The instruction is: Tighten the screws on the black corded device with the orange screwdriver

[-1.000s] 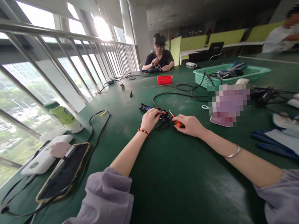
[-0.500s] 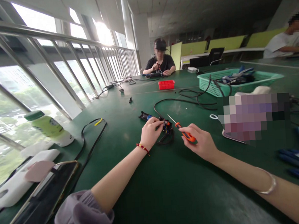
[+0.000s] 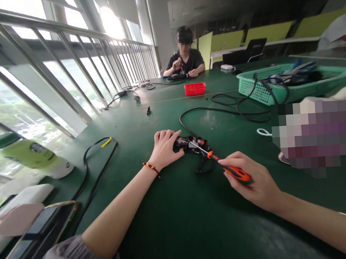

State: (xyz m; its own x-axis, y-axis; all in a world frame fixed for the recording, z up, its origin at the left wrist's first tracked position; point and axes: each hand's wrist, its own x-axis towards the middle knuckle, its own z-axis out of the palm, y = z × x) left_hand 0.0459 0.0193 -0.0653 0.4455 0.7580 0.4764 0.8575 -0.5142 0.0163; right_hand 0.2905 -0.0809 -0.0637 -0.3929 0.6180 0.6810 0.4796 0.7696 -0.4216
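On the green table lies a black corded device, its inner parts and wires exposed, with orange bits at the right end. My left hand is curled over the device's left end, thumb on the near side and fingers on the far side, hiding that end. In my right hand is a screwdriver with an orange and black handle. Its metal shaft points up and left, and the tip is over the exposed parts; whether it touches a screw is too small to tell.
A red tray and a green basket holding tools stand farther back. A black cable runs from the device. At left are a bottle, a phone and a strap. Across the table another person works.
My right hand has brought the screwdriver tip over the device. My left hand has shifted from the exposed wires to the device's left end. The camera view has moved closer.
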